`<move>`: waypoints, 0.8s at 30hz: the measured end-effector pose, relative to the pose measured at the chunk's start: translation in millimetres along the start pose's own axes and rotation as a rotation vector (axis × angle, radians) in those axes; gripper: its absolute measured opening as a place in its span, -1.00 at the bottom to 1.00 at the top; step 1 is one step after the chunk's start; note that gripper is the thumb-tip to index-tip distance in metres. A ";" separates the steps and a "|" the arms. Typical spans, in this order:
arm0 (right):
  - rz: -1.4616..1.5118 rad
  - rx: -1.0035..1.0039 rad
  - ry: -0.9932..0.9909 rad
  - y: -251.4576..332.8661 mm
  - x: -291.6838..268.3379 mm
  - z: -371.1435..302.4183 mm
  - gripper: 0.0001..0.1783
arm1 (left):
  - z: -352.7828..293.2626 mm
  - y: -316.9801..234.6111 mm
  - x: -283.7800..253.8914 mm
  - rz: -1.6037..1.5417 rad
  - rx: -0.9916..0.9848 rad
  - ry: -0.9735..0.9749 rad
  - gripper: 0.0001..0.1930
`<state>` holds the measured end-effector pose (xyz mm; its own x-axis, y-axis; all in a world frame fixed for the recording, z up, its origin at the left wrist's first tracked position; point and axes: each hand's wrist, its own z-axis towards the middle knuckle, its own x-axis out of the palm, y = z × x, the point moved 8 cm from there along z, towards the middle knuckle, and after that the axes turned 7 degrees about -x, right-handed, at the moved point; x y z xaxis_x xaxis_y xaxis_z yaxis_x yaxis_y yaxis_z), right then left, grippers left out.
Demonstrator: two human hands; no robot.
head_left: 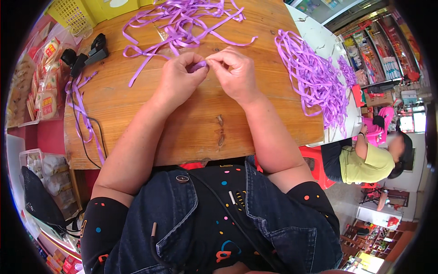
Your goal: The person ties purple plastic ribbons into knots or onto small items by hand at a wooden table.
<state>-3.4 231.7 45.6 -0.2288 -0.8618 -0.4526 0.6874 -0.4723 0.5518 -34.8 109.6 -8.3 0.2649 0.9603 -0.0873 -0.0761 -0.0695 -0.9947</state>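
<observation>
At the far left, clear bags of packaged goods (48, 98) hang or lean beside the table, with a clear plastic box (54, 171) of pale items below them and a black mesh object (41, 201) in front of it. A yellow basket (68, 13) with a perforated wall stands at the upper left. Near the left side of the wooden table (196, 132), loose purple strands (77, 107) trail down toward the near edge, and a black device (93, 52) with a thin cable lies beside them. Along the table's far side spreads a tangled heap of purple ribbon (187, 25), its loose ends reaching toward the person. Just on the near side of that heap, above the wood, the left hand (180, 77) curls its thumb and fingers around a short piece of ribbon (198, 67), which shows between them. The right hand (235, 75) meets it at the fingertips, thumb and forefinger drawn together at the ribbon's end; whether they grasp it I cannot tell. Farther right, a second ribbon heap (315, 75) spills over the table's edge and a white marbled surface (310, 23). Beyond, a person in a yellow-green top (367, 164) sits near a pink chair (387, 121), with stocked shelves (381, 50) behind.
</observation>
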 end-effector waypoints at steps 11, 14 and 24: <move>0.212 0.262 0.022 -20.3 9.0 -8.4 -0.95 | 0.6 5.4 -1.4 -0.179 -0.093 0.014 -0.91; 0.362 0.343 0.048 -23.4 15.6 -10.1 -0.92 | -0.7 1.8 -3.3 -0.203 -0.052 -0.004 -0.90; 0.869 0.718 0.050 -43.2 29.4 -25.2 -0.90 | -3.5 -7.8 -3.7 -0.174 0.012 0.004 -0.92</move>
<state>-22.5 231.4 -9.2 0.1731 -0.9493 0.2624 0.0408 0.2731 0.9611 -31.8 105.7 -0.5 0.2790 0.9564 0.0861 -0.0401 0.1011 -0.9941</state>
